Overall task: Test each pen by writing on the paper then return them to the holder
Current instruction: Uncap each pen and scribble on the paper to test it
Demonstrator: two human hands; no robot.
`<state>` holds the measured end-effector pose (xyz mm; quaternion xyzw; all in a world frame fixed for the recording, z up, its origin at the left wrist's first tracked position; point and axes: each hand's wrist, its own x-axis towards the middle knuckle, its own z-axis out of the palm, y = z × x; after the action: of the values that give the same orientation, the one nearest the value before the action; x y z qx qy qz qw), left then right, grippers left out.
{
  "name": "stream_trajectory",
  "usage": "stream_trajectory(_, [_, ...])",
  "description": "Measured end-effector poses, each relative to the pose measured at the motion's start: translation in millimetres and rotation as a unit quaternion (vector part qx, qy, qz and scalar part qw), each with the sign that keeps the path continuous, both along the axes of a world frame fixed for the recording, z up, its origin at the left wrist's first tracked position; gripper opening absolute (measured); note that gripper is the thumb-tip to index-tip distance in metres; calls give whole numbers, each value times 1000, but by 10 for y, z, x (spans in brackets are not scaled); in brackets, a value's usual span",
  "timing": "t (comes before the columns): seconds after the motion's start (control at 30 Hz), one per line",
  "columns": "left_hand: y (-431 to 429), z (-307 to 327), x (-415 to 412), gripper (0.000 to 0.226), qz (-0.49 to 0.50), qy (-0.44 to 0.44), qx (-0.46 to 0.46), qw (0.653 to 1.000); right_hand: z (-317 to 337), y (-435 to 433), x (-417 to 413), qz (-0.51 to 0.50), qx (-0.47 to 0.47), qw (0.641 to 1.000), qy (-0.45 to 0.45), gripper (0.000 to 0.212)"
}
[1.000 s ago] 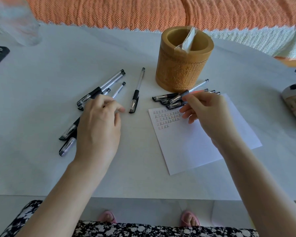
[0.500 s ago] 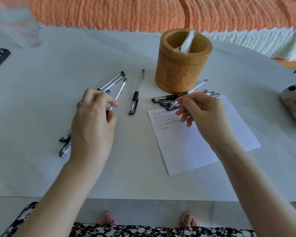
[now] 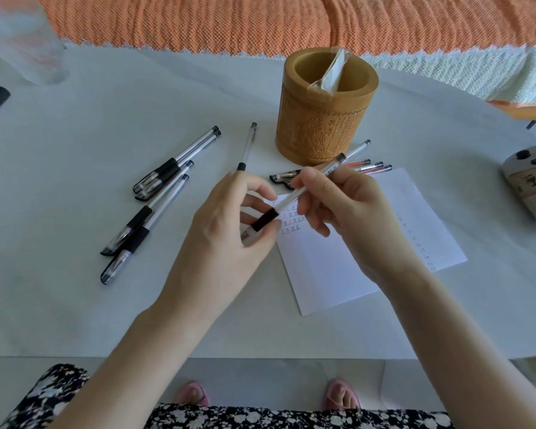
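White table carries pens, paper, wooden holder.

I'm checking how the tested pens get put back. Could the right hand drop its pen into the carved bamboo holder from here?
Probably yes. The right hand sits just in front of the carved bamboo holder, whose mouth is open apart from a clear wrapped packet. But the left hand also grips the clear black-grip pen and must let go first.

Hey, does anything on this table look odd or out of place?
Only one thing: the holder has no pens in it, just a clear plastic wrapper sticking out of its mouth. The pens lie loose on the table. Nothing looks spilled or broken.
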<state>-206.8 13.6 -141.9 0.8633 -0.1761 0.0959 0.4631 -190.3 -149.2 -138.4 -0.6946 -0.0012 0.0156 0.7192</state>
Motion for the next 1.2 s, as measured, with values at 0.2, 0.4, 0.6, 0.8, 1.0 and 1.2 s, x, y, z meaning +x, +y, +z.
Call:
stream_trajectory(0.2, [-63,-88,-4,19,-4,14,46,999,9,-58,-9,-35,31,999,-12,22])
stream_trajectory(0.4, [-115,-75,-16,20,-18,57,66,996,15,-57,-19,-41,29,999,-5,24])
stream_trajectory(0.6, [-129,-46,-25,12,-10,67,98,993,10,-86,-35,-44,43,998,7,26])
stream_trajectory(0.8, [-131,-26,-22,13,-17,84,65,994,20,-113,-36,-45,55,997,3,25])
stream_trajectory(1.0, [-179,-42,-67,25,-23,83,64,994,16,-99,-55,30,78,994,76,24])
stream_trajectory(1.2, [-159,-92,-95,24,-7,147,105,984,-4,-222,6,-71,148,984,71,16])
